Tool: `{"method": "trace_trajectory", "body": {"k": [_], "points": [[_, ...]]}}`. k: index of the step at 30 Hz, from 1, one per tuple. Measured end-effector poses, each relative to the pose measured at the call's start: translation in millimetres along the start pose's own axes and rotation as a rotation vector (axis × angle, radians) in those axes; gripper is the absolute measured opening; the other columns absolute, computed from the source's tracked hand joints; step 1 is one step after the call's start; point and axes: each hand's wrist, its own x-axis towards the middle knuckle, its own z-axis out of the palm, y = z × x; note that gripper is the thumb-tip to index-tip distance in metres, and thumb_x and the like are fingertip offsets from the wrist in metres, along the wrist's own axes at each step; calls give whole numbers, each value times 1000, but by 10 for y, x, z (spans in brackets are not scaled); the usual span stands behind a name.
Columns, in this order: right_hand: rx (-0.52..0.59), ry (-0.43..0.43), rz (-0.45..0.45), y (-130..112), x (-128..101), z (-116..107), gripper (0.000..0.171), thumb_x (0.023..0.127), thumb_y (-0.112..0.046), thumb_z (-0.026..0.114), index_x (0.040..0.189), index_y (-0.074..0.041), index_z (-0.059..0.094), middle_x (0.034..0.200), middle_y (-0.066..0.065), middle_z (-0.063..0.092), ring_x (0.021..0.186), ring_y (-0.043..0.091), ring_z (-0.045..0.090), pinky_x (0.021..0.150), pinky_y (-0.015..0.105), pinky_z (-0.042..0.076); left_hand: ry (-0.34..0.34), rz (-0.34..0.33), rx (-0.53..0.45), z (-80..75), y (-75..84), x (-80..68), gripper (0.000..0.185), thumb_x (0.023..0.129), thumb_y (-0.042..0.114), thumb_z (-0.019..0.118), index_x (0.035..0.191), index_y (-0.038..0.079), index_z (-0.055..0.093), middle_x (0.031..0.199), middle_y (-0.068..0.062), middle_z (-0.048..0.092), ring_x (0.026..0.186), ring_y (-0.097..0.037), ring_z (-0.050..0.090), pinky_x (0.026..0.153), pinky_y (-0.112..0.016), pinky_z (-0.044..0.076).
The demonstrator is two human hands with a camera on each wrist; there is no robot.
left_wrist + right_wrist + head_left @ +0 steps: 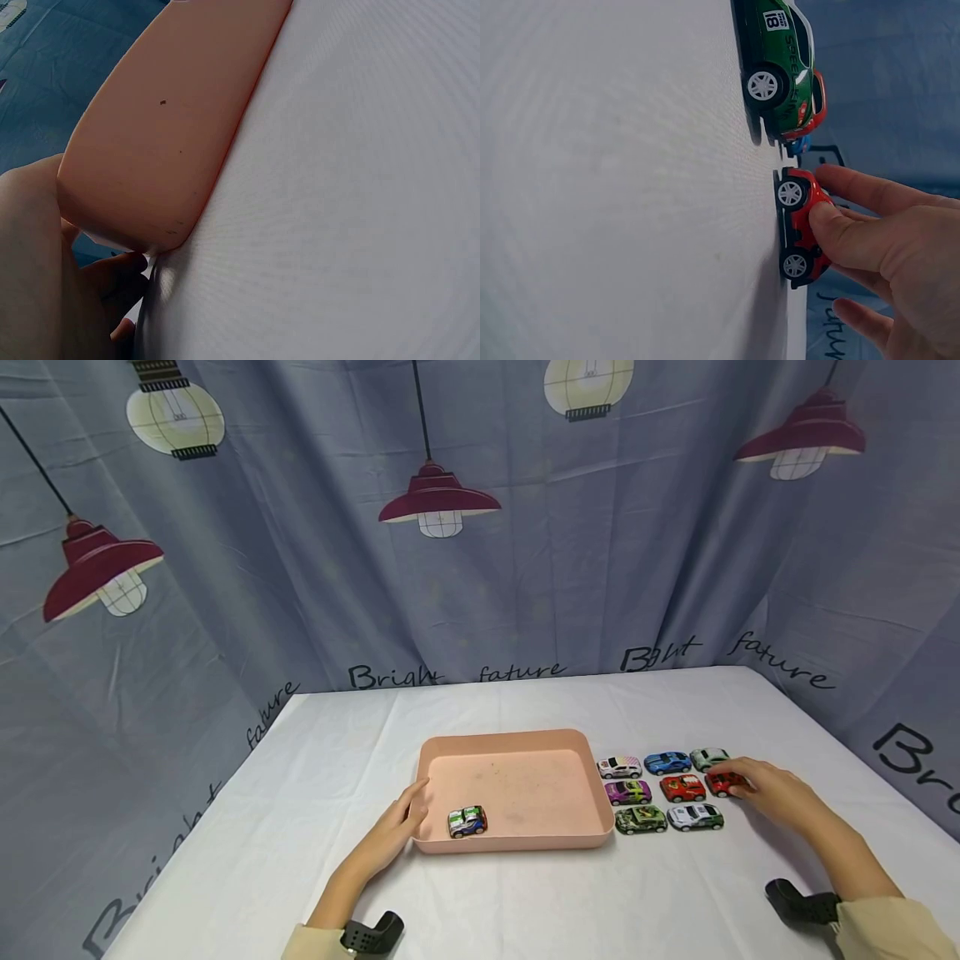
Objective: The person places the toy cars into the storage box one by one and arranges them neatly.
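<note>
The left hand [396, 829] lay flat against the near left corner of the pink tray [517, 742], fingers straight along its outer wall and curled round nothing; the left wrist view showed the palm touching that rounded corner on the white tablecloth [315, 777]. Inside the tray, close to that corner, stood a single green-and-white car [467, 821], so by the look of it one car had been loaded and the rest were outstanding.

Just right of the tray sat the other cars in rows: a white car [619, 767], a purple car [628, 792] and a camouflage-green car [641, 819] nearest the tray, then a blue car [667, 762], a red car [682, 788] and a white-and-green car [695, 817], with a pale green car [708, 758] at the far end.

Furthest right, the right hand [772, 790] pinched a small red car [801, 225] between thumb and fingers, its wheels on the cloth, not yet lifted. It seemed eight cars remained outside the tray, this one being next
</note>
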Motion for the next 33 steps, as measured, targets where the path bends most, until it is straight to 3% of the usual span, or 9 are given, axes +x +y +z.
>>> {"method": "trace_trajectory", "body": {"k": [19, 33], "points": [[8, -8, -1, 66, 45, 37, 35, 81, 0, 60, 114, -9, 59, 111, 24, 59, 100, 45, 54, 74, 57, 42, 16, -20, -12, -3, 9, 8, 47, 97, 25, 42, 142, 17, 32, 147, -13, 30, 134, -38, 27, 105, -59, 21], [7, 18, 1, -12, 11, 24, 38, 78, -1, 64, 115, -5, 58, 113, 27, 58, 102, 49, 51, 78, 59, 41, 6, -17, 9, 3, -3, -9, 49, 96, 32, 42, 142, 21, 30, 145, -11, 33, 132, -36, 31, 103, -59, 25]]}}
